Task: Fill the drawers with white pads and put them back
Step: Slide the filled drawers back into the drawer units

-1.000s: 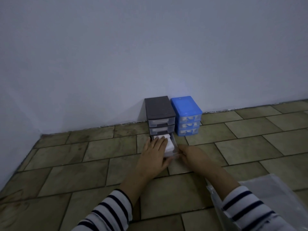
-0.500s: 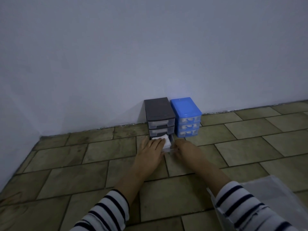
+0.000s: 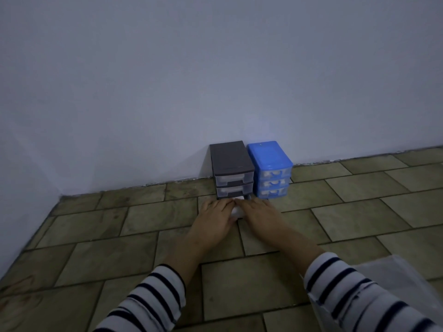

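Note:
A dark grey drawer unit (image 3: 230, 161) stands on the floor against the wall, with its two upper clear drawers shut. Its bottom drawer (image 3: 237, 212) sticks out slightly, and white pads show inside it between my hands. My left hand (image 3: 214, 218) lies on the drawer's left side and my right hand (image 3: 257, 215) on its right, fingers flat over the top. Both hands hide most of the drawer. A blue drawer unit (image 3: 271, 164) stands right beside the grey one, with all three drawers shut and white pads visible through their fronts.
A clear plastic bag (image 3: 393, 281) lies at the lower right beside my right sleeve. The tiled floor (image 3: 119, 236) meets the white wall just behind the units, and a second wall closes the corner at the far left.
Both hands have moved forward towards the grey unit, sliding the bottom drawer with the pads most of the way into it. My right hand has come up over the drawer's top.

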